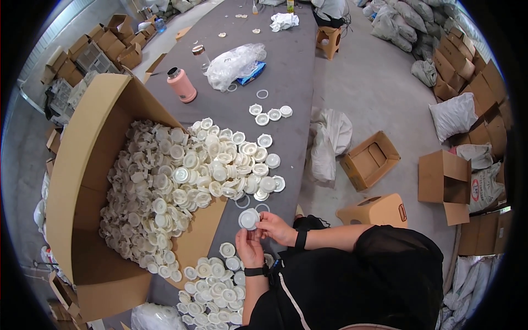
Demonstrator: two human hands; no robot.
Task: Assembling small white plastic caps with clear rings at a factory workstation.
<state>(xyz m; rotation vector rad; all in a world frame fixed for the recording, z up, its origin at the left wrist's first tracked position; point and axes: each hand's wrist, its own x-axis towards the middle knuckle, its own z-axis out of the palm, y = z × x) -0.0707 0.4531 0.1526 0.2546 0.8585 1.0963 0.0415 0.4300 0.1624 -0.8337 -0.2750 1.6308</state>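
Note:
A round white plastic cap [249, 219] is held up in front of me over the table's near edge. The fingers of my right hand [278, 227] are closed on its right side. From below, my left hand [251, 248] has its fingertips curled against the cap's lower edge. Just beyond my hands lie thin white rings [242, 201], one partly behind the cap. A large heap of similar white caps [159, 181] spills out of a tipped cardboard box [91, 159] onto the table. Another pile of caps [217, 291] lies left of my left forearm.
On the grey table [286, 60] stand a pink bottle [181, 85] and a clear bottle [201, 58], beside a plastic bag [234, 66]. To the right on the floor are a stool [374, 212] and an open carton [371, 160]. Sacks and boxes line the walls.

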